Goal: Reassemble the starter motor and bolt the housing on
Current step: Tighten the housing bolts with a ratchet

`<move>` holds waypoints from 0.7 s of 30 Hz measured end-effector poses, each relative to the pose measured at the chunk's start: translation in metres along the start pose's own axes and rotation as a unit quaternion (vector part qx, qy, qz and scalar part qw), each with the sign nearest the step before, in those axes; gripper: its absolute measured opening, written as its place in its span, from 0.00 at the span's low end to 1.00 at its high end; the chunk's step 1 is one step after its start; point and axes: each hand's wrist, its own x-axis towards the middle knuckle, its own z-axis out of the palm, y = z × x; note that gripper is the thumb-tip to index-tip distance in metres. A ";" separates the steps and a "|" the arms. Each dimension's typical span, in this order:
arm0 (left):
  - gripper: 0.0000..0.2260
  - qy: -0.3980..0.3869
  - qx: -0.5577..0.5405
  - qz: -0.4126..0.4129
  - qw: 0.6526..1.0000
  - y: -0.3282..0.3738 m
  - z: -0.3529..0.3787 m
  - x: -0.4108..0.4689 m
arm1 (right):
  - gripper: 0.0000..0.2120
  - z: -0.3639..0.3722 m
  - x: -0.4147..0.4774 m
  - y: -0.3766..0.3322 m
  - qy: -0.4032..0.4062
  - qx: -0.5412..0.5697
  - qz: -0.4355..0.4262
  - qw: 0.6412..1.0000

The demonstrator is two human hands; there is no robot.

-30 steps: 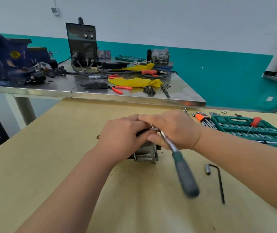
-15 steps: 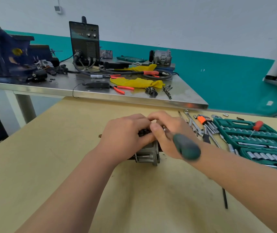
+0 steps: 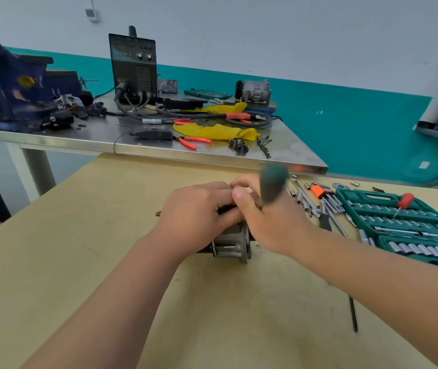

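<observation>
The starter motor (image 3: 232, 243) lies on the tan table (image 3: 52, 262), its grey metal flange facing me and most of its body hidden under my hands. My left hand (image 3: 193, 219) is clamped over the top of the motor. My right hand (image 3: 268, 222) grips a ratchet wrench whose green handle (image 3: 272, 186) is blurred and sticks up and away from me. The wrench head is hidden between my fingers on top of the motor.
A green socket set case (image 3: 409, 225) lies open at the right, with loose sockets, wrenches and an orange hex key set (image 3: 321, 194) beside it. A black hex key (image 3: 353, 312) lies near my right forearm. A cluttered steel bench (image 3: 159, 153) with a welder (image 3: 132, 67) stands behind.
The ratchet handle has swung from pointing toward me, round to the right, up to pointing away. My left hand has stayed on the motor.
</observation>
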 end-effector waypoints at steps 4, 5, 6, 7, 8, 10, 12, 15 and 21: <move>0.10 0.000 -0.006 -0.015 1.000 0.000 0.000 0.001 | 0.18 -0.001 0.006 -0.002 -0.049 0.114 0.158 0.980; 0.09 -0.003 -0.001 -0.027 1.000 0.000 0.000 0.001 | 0.15 -0.004 0.004 -0.002 -0.047 0.059 0.092 0.993; 0.09 -0.009 0.003 -0.043 0.999 0.000 0.000 0.001 | 0.13 -0.007 0.002 0.000 -0.030 -0.032 -0.008 0.999; 0.10 -0.016 -0.001 -0.057 0.998 0.000 0.000 0.001 | 0.18 -0.011 0.002 0.002 -0.023 -0.145 -0.110 0.983; 0.11 -0.020 -0.011 -0.062 0.998 0.000 0.000 0.002 | 0.26 -0.015 0.002 0.008 -0.019 -0.242 -0.206 0.948; 0.13 -0.028 -0.011 -0.059 0.998 0.000 -0.001 0.003 | 0.38 -0.020 0.005 0.019 -0.037 -0.317 -0.277 0.906; 0.15 -0.040 0.012 -0.067 0.997 0.001 -0.002 0.006 | 0.41 -0.022 0.006 0.016 -0.084 -0.265 -0.191 0.941; 0.25 -0.064 0.004 -0.075 0.995 -0.001 -0.004 0.007 | 0.35 -0.018 0.008 0.019 -0.119 -0.148 -0.110 0.976; 0.35 -0.160 0.084 -0.122 0.976 -0.014 -0.015 -0.005 | 0.27 -0.025 0.008 0.008 -0.099 -0.305 -0.192 0.928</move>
